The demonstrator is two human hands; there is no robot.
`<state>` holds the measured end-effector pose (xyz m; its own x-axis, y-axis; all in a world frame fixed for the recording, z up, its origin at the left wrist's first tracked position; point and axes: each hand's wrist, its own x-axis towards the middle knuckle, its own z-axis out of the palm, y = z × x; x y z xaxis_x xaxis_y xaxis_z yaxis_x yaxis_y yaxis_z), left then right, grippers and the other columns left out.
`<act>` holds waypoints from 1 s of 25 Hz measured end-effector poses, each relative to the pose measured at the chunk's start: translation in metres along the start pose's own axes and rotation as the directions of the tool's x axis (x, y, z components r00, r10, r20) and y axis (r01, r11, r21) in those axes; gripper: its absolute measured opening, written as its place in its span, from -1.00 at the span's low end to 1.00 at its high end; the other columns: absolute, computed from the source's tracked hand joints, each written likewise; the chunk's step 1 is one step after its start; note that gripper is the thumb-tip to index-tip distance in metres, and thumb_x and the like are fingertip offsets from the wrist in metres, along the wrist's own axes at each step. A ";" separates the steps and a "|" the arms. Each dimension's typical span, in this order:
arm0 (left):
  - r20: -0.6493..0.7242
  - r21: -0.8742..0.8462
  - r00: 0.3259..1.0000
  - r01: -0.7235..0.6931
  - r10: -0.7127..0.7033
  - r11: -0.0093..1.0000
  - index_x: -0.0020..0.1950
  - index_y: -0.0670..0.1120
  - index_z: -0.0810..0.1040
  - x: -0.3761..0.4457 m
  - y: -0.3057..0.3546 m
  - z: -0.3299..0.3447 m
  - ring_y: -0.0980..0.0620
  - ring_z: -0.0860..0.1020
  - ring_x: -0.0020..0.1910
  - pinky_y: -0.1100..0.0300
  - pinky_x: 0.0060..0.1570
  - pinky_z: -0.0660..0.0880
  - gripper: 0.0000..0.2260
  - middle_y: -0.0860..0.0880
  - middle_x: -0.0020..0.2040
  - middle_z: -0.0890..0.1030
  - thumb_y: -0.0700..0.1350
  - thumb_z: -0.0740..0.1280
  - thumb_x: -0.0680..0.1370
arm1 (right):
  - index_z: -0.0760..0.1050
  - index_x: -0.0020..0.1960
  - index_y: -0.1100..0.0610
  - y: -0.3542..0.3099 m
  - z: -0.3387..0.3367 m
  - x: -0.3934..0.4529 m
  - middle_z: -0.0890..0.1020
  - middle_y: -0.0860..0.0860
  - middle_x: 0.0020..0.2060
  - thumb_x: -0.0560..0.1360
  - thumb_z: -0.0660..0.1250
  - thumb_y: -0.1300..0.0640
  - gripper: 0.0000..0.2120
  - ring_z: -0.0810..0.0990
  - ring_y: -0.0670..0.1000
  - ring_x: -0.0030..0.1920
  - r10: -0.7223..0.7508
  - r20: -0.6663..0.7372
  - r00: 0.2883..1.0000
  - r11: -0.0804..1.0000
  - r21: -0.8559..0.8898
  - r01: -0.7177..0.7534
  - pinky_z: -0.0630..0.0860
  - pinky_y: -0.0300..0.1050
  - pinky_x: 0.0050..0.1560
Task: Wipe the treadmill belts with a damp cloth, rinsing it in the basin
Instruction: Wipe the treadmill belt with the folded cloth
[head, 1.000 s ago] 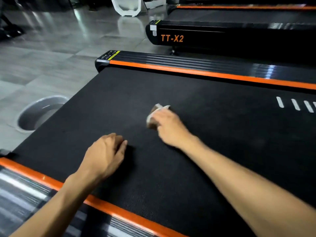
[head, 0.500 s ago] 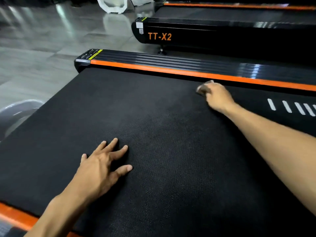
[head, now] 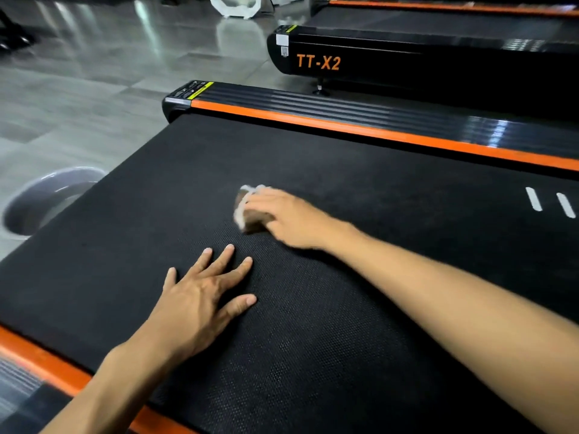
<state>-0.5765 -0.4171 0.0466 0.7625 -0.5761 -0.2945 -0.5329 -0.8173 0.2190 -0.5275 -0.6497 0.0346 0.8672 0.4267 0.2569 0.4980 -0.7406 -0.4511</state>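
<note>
A wide black treadmill belt (head: 360,308) with orange side strips fills the view. My right hand (head: 285,217) grips a small brown and white cloth (head: 250,211) and presses it on the middle of the belt; hand and cloth are blurred by motion. My left hand (head: 200,296) lies flat on the belt nearer to me, fingers spread and straight, holding nothing. A grey basin (head: 44,198) stands on the floor just past the belt's left end, partly hidden by the belt.
The belt's far side rail (head: 344,120) is black with an orange strip. Beyond it stands a second black treadmill (head: 407,61) marked TT-X2. Glossy grey floor tiles (head: 87,89) lie to the left. A white object (head: 235,6) stands at the top.
My right hand has swept the cloth back from the far orange edge to the middle of the belt. My left hand stays flat on the belt. The view has shifted, showing the basin again.
</note>
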 end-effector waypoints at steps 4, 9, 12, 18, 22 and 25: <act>-0.022 0.016 1.000 -0.017 0.017 1.000 0.48 0.42 -0.08 0.000 -0.003 0.006 0.13 -0.26 0.53 -0.27 0.46 -0.06 -0.16 0.29 0.49 -0.26 0.58 -0.41 0.21 | 0.64 0.02 0.09 0.109 -0.076 -0.060 0.65 0.07 0.06 0.30 0.11 0.32 -0.56 0.55 0.14 0.16 0.518 -0.336 0.787 0.824 -0.053 -0.564 0.42 0.05 0.33; -0.016 0.034 1.000 -0.009 0.009 0.999 0.51 0.37 -0.09 0.001 0.001 0.004 0.07 -0.22 0.56 -0.26 0.46 -0.03 -0.18 0.27 0.50 -0.26 0.52 -0.38 0.25 | 0.61 0.09 0.03 0.108 -0.079 -0.053 0.55 0.17 0.16 0.44 0.20 0.23 -0.68 0.45 0.25 0.28 0.772 -0.416 0.481 0.452 -0.172 -0.875 0.47 0.00 0.20; 0.011 0.044 1.000 -0.024 0.024 0.999 0.51 0.38 -0.09 0.003 -0.002 0.001 0.07 -0.21 0.56 -0.27 0.45 -0.01 -0.12 0.27 0.51 -0.25 0.57 -0.41 0.20 | 0.56 -0.02 0.02 0.043 -0.017 0.004 0.56 0.14 0.11 0.23 0.07 0.20 -0.57 0.41 0.22 0.31 0.555 -0.240 0.797 0.774 -0.203 -0.600 0.45 -0.04 0.18; 0.060 -0.098 0.990 -0.120 0.126 0.988 0.36 0.50 0.14 -0.006 -0.030 -0.019 0.29 -0.04 0.50 0.12 0.47 0.06 -0.19 0.38 0.50 -0.05 0.68 -0.15 0.13 | 0.60 0.10 0.15 -0.025 0.023 0.003 0.61 0.05 0.15 0.23 0.16 0.41 -0.49 0.45 0.07 0.32 0.024 -0.022 0.999 1.000 0.003 -0.024 0.22 -0.08 0.47; -0.054 -0.146 0.999 -0.004 -0.003 0.989 0.33 0.45 0.29 -0.013 -0.062 -0.025 0.08 0.16 0.52 0.06 0.45 0.21 -0.16 0.21 0.54 0.15 0.70 0.01 0.09 | 0.64 0.05 0.06 0.097 -0.069 -0.061 0.64 0.05 0.11 0.32 0.14 0.40 -0.53 0.52 0.14 0.25 0.545 -0.351 0.761 0.808 -0.022 -0.589 0.32 0.04 0.43; -0.027 -0.039 0.987 0.160 -0.161 0.986 0.43 0.46 0.12 -0.009 -0.070 -0.025 -0.11 0.07 0.56 -0.16 0.46 0.19 0.02 0.01 0.58 0.08 0.73 0.02 -0.03 | 0.59 0.21 0.08 0.136 -0.103 -0.108 0.55 0.16 0.23 0.46 0.18 0.29 -0.60 0.46 0.25 0.29 0.802 -0.453 0.390 0.426 -0.025 -0.905 0.41 0.01 0.33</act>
<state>-0.5375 -0.3544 0.0569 0.8480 -0.4364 -0.3008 -0.3893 -0.8979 0.2053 -0.5534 -0.8498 0.0339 0.7382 -0.6628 0.1256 -0.5724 -0.7140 -0.4032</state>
